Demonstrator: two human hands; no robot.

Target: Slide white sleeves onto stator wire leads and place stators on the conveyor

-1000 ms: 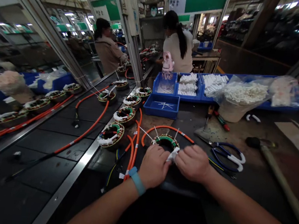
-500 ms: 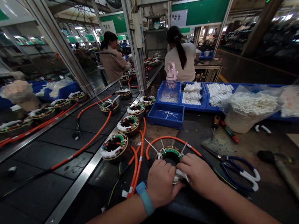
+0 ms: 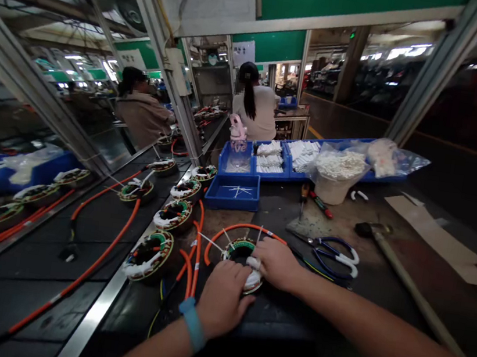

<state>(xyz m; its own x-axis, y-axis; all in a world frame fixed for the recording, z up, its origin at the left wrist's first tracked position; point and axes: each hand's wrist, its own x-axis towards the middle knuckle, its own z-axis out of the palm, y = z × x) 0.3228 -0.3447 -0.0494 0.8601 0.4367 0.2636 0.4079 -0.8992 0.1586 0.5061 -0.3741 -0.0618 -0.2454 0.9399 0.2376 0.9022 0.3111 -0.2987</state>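
Note:
A ring-shaped motor stator (image 3: 253,284) with white sleeving on its windings rests on the dark bench before me. Thin white cable ties stick up from its far rim, and an orange cable (image 3: 232,226) loops behind it. My left hand (image 3: 223,296), with a blue band at the wrist, has its fingers curled over the near left rim. From the right, my right hand (image 3: 276,262) grips the stator's right side, fingers bent down around the white sleeving. The fingertips of both hands are partly hidden.
Several other stators (image 3: 149,256) line the left, with orange cables. A shallow blue tray (image 3: 232,200) holds loose cable ties. Blue bins (image 3: 283,170) with white tubes stand behind, beside a filled bucket (image 3: 332,192). Scissors (image 3: 336,256), a screwdriver (image 3: 304,194) and a hammer (image 3: 410,277) lie right.
The whole view has swung to the right, so everything sits further left. My right hand has shifted its hold on the white sleeving; my left hand stays on the near rim.

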